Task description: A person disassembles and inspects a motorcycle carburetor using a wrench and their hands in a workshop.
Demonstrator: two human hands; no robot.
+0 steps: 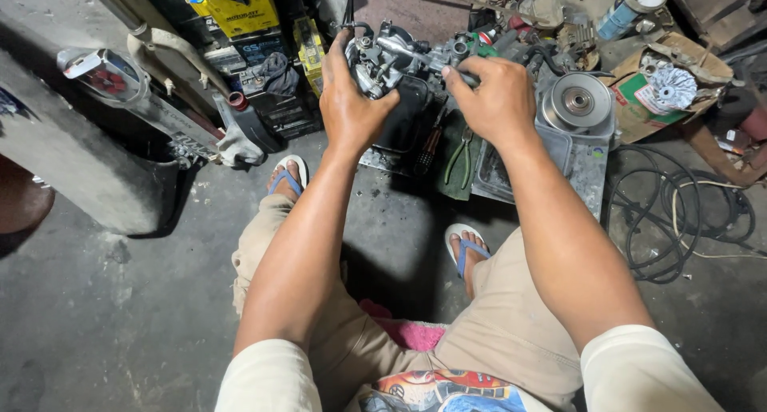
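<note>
Two hands work on one carburetor [391,56], held up in the air over the floor between the person's knees and the clutter ahead. The left hand [349,100] is closed around its left side, thumb hooked underneath. The right hand [495,96] grips a slim metal tool [415,54] whose tip lies across the carburetor's top.

Below them sits one metal tray [587,176] with one round pulley [577,102] on it, and one pair of green-handled pliers [459,158] lies just beside. Two blue sandals, one [288,176] on each foot, rest on the floor.

A yellow box [236,8] stands at the back, above dark batteries. To the right an open cardboard box [639,100] with a green panel holds one finned metal part [671,84]. A blue spray can [619,16] lies near it.

The concrete floor [104,316] is grey and stained; black cable [679,220] coils at the right.
</note>
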